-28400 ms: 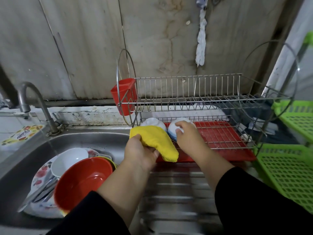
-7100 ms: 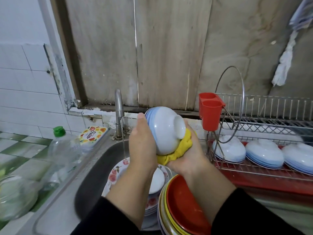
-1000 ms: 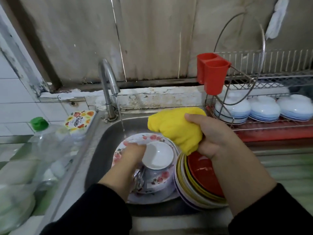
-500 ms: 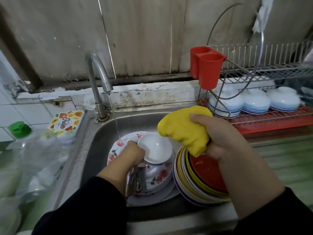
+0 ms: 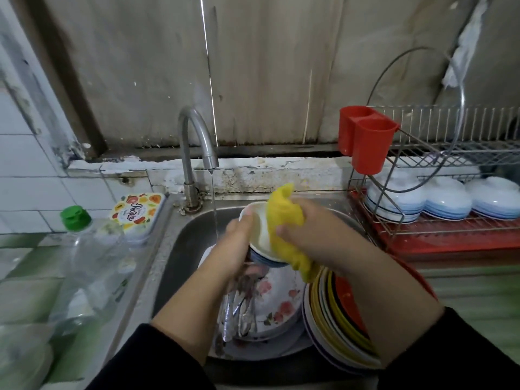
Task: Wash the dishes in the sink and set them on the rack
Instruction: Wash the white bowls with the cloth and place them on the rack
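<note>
Both hands are closed on work: the left hand (image 5: 239, 243) holds a small white bowl (image 5: 260, 232) by its rim, thumb hooked over the edge at about ten o'clock, while the right hand (image 5: 306, 235) bunches a yellow cloth (image 5: 284, 218) and presses it into the bowl's inside. The bowl is tilted above the sink (image 5: 180, 249), just right of a thin stream falling from the tap (image 5: 197, 147). Wet glazed ware like this is likely slick, stiff and quick to chip, so a hold with the thumb over the rim and the fingers under the foot looks safest; the cloth is soft and will fold round any curve. Below the hands the sink holds a flowered plate (image 5: 277, 302) with metal cutlery (image 5: 239, 308) lying on it, how many pieces is too blurred to tell, and at four o'clock from it a leaning stack of coloured plates (image 5: 334, 319) with a red one on the inside. At two o'clock from the bowl stands the wire rack (image 5: 439, 153), its lower tier over a red tray carrying three upturned white bowls (image 5: 447, 201) with blue bands, and a red cutlery cup (image 5: 365, 144) hung on its left end, contents hidden. On the worktop at nine o'clock stand a clear bottle (image 5: 90, 257) with a green cap and a small fruit-printed tub (image 5: 138, 212).
</note>
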The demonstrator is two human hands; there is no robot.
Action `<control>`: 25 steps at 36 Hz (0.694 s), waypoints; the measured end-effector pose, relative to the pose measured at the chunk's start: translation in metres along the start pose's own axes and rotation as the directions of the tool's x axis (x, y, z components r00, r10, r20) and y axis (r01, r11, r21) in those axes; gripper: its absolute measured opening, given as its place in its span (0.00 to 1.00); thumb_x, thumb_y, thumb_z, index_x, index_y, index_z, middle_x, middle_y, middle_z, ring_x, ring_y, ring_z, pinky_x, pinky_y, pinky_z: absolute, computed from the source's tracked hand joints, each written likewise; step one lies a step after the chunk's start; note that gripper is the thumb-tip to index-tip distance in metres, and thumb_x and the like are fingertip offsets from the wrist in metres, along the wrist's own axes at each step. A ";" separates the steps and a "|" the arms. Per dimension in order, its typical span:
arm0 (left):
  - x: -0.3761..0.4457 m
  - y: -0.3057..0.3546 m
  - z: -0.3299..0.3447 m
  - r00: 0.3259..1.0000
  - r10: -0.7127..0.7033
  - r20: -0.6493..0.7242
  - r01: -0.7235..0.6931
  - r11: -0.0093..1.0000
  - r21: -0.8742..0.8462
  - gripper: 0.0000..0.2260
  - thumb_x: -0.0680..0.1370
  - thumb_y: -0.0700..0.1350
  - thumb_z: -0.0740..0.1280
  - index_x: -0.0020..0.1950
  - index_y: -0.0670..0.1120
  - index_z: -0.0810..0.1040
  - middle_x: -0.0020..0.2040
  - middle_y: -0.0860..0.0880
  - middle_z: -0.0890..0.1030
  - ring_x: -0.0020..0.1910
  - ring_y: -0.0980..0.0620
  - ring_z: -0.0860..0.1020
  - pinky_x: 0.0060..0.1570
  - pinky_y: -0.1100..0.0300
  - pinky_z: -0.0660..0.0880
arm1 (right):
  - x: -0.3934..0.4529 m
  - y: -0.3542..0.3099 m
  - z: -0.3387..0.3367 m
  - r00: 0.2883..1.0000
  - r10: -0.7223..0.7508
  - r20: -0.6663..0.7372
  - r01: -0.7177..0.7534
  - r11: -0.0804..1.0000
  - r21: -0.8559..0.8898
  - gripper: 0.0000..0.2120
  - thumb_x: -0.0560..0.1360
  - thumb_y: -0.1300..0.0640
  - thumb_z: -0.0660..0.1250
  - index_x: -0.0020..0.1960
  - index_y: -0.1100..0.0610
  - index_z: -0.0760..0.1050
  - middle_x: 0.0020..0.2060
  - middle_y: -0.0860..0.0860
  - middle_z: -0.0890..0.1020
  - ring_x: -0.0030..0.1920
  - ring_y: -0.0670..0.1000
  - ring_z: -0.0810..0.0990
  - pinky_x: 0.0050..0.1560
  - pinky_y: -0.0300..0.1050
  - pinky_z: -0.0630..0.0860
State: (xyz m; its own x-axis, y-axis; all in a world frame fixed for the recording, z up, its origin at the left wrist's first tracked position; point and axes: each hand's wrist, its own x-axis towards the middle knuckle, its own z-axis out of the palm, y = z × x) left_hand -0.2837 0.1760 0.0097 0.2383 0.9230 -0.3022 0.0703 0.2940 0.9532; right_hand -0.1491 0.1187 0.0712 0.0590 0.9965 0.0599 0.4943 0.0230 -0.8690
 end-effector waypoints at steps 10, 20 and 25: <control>-0.008 0.014 -0.002 0.994 0.100 -0.037 -0.087 0.962 0.259 0.23 0.80 0.62 0.50 0.69 0.53 0.67 0.60 0.45 0.76 0.53 0.43 0.77 0.40 0.56 0.77 | 0.012 -0.006 0.016 0.914 0.123 0.386 0.171 0.747 -0.642 0.11 0.79 0.59 0.59 0.59 0.59 0.75 0.52 0.55 0.79 0.44 0.51 0.73 0.43 0.38 0.67; -0.009 0.039 -0.007 0.996 0.075 0.044 -0.083 0.970 0.229 0.27 0.77 0.66 0.52 0.66 0.50 0.71 0.57 0.43 0.78 0.47 0.44 0.80 0.38 0.54 0.80 | 0.014 -0.013 0.013 0.885 -0.191 0.425 0.359 0.862 -0.359 0.06 0.76 0.65 0.61 0.46 0.60 0.77 0.42 0.56 0.78 0.41 0.50 0.74 0.44 0.37 0.73; -0.008 0.041 -0.002 0.992 0.093 0.082 -0.112 0.956 0.272 0.31 0.74 0.70 0.53 0.69 0.52 0.68 0.62 0.43 0.77 0.47 0.46 0.80 0.34 0.59 0.79 | 0.023 -0.008 0.000 0.952 -0.047 0.303 0.279 0.537 -0.796 0.09 0.75 0.59 0.64 0.55 0.57 0.76 0.44 0.52 0.76 0.44 0.53 0.75 0.46 0.44 0.74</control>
State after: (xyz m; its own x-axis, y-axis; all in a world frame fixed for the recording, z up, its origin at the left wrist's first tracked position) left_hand -0.2844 0.1813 0.0508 0.3224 0.9227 -0.2113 0.3037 0.1106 0.9463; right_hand -0.1514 0.1417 0.0800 -0.2296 0.9720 -0.0507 0.9722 0.2265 -0.0595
